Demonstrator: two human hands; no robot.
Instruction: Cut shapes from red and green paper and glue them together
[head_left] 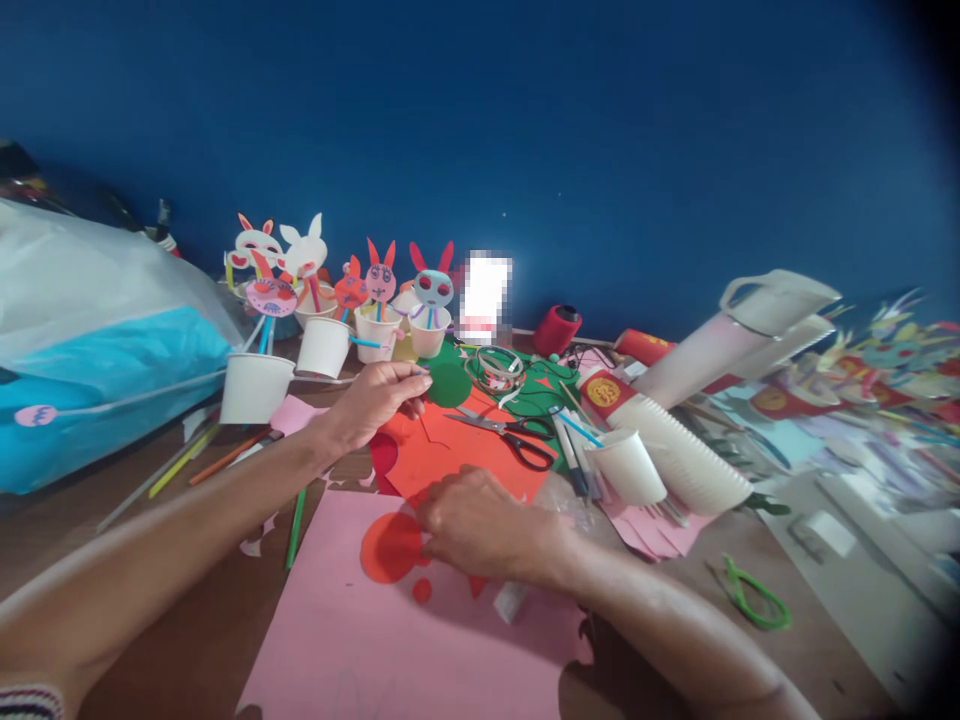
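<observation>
My left hand pinches the edge of a green paper circle above orange paper. Lower down, my right hand is curled with its fingertips at the right edge of an orange paper circle. Those fingertips are partly hidden, so whether they grip anything is unclear. Under this hand lie a pink sheet and the lower part of an orange sheet. A small orange disc rests on the pink sheet. Black-handled scissors lie partly open between and beyond my hands.
Paper cups with rabbit-faced paper figures stand at the back left. To the right are stacked cups, a white jug and a green pipe cleaner. A blue-and-white bag bulges at far left.
</observation>
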